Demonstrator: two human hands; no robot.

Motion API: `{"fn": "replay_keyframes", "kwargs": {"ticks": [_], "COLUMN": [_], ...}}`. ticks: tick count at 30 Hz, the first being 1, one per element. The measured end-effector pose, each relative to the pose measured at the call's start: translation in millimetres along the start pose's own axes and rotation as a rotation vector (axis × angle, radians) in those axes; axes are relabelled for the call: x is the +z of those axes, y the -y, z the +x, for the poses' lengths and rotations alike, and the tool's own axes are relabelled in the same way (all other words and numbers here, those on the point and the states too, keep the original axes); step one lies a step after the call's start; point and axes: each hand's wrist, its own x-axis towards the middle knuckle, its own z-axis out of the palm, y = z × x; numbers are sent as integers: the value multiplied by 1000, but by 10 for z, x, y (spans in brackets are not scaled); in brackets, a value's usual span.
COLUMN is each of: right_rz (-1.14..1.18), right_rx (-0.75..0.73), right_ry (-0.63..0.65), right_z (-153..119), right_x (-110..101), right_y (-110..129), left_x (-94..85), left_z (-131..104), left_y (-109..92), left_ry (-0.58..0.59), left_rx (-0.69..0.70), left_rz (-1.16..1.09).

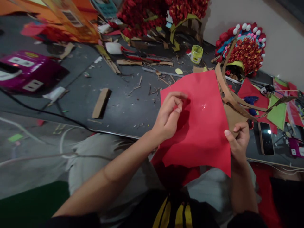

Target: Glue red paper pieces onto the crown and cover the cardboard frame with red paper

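A large red sheet (199,126), like foam or craft paper, lies across my lap and the table edge, with a small shiny patch near its middle. Over its left part is my left hand (169,115), the thumb pressed to the curled fingers; whatever they may pinch is hidden. On the right, my right hand (238,141) grips a brown cardboard piece (234,118) at the sheet's right edge, thumb on top and other fingers partly hidden. Bent cardboard strips (228,91) rise from this piece and loop off to the right.
Cardboard scraps litter the dark table (128,114), with one cardboard block (101,103) at left. A purple device (30,71) with a black cable stands far left. Toward the back are a yellow jar (196,54) and a decorated headdress (244,47). At right lies a phone (266,138).
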Motion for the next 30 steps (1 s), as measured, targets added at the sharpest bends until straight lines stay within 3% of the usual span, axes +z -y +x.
{"fn": "replay_keyframes", "kwargs": {"ticks": [5, 8, 14, 19, 24, 27, 29, 30], "right_rz": [0, -7, 0, 3, -16, -14, -15, -15], "right_rx": [-40, -41, -42, -54, -21, -18, -20, -26], "right_ry": [24, 31, 53, 61, 59, 63, 68, 72], "right_z": [-5, -11, -12, 2, 4, 0, -2, -2], "right_x": [-1, -2, 6, 14, 14, 19, 27, 32], "right_y": [4, 4, 12, 24, 23, 26, 35, 42], "left_x": [-37, -75, -148, -255, -322, -307, -285, -272], "left_z": [71, 146, 220, 228, 260, 265, 246, 230], "left_y": [69, 41, 42, 141, 239, 198, 115, 66], "left_ry": [-261, -348, -362, -289, -293, -404, -441, -383], "left_rx": [-115, -125, -262, -382, -486, -360, -120, 24], "left_rz": [-200, -274, -395, -448, -575, -461, -181, -11]}}
